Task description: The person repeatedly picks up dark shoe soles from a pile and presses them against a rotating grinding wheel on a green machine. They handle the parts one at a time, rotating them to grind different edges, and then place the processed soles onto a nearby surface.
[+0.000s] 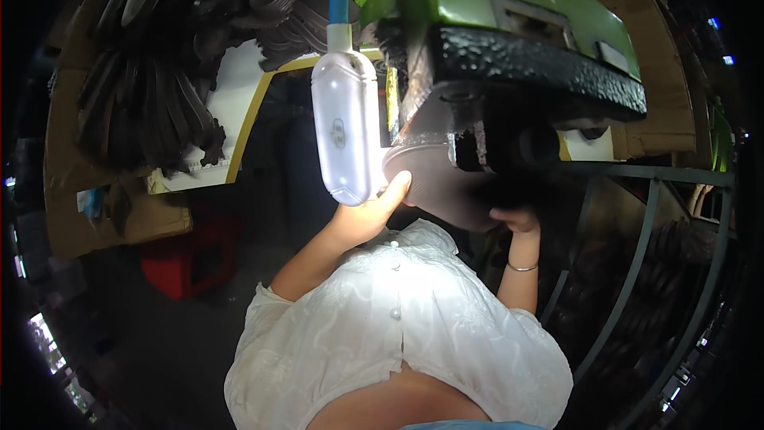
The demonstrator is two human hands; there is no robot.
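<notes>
A dark grey-brown shoe sole [436, 185] lies tilted beneath the head of a green and black machine [525, 12]. My left hand [370, 215] grips its left end, thumb on top, with the fingers hidden underneath. At the near right edge of the sole my right hand [519, 220] pinches it; that side is in deep shadow. Part of the machine, a bright metal piece [468, 150], comes down at the sole's far edge. Whether it touches the sole I cannot tell. A lit white lamp [344, 123] on a blue stem hangs just above my left hand.
Piles of dark soles [143, 99] fill a cardboard box [76, 135] at the left, beside a white board with a yellow edge [253, 123]. Lower left stands a red stool [189, 263]. A metal rack [641, 259] with dark soles stands at the right.
</notes>
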